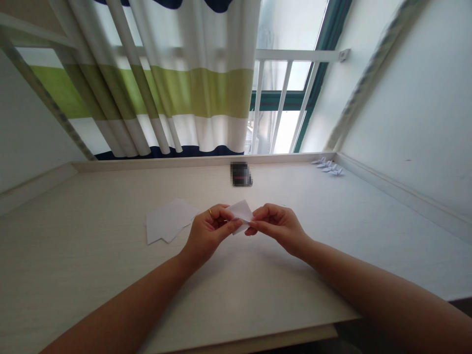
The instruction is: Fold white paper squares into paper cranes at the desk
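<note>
1. Head view: the left hand (pixel 207 232) and the right hand (pixel 277 226) meet over the table (pixel 110 275), with their fingertips nearly touching.
2. Both sets of fingers are pinched narrow on a small folded paper (pixel 241 211), which is held between them above the tabletop.
3. Just left of the left fingers lies a loose stack of white sheets (pixel 167 221).
4. Beyond the fingers, near the table's back edge, sits a dark blurred object (pixel 241 174). Well off to the right of the right fingers, small paper figures (pixel 328 168) lie in the corner.
</note>
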Motion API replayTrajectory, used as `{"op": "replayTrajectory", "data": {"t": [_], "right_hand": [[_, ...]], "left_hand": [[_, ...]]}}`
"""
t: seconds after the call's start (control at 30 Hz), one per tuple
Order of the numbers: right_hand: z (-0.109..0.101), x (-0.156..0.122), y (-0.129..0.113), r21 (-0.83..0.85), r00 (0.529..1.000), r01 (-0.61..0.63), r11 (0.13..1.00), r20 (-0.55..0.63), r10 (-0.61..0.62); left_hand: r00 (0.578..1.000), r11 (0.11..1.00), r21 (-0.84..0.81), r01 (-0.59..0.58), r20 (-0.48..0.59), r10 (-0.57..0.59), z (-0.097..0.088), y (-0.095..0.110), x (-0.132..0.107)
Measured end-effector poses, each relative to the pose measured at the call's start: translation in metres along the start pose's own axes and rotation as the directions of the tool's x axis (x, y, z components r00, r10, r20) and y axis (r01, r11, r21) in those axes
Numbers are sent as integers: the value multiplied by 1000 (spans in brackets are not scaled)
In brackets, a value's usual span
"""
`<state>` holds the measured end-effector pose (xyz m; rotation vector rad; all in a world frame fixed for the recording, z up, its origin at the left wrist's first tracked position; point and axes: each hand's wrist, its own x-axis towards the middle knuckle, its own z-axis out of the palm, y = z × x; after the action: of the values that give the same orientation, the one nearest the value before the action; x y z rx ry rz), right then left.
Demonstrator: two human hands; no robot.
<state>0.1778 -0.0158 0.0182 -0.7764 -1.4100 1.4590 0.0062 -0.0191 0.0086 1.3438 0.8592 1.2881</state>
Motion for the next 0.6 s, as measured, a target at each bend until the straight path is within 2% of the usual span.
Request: {"op": "replayTrajectory", "data": {"t": [0.2, 0.4, 0.6], "right_hand": [[1, 0, -3, -70, 1000, -1, 998, -19, 0], [1, 1, -5, -209, 994, 66, 976, -76, -83], [3, 1, -7, -192, 995, -77, 978, -81, 62]], "left_hand": [[1000, 1000, 14, 20, -11, -20, -1, 1, 0], [1000, 999, 41, 20, -18, -19, 1, 1, 1], [998, 996, 85, 27, -59, -22, 2, 1, 1]]}}
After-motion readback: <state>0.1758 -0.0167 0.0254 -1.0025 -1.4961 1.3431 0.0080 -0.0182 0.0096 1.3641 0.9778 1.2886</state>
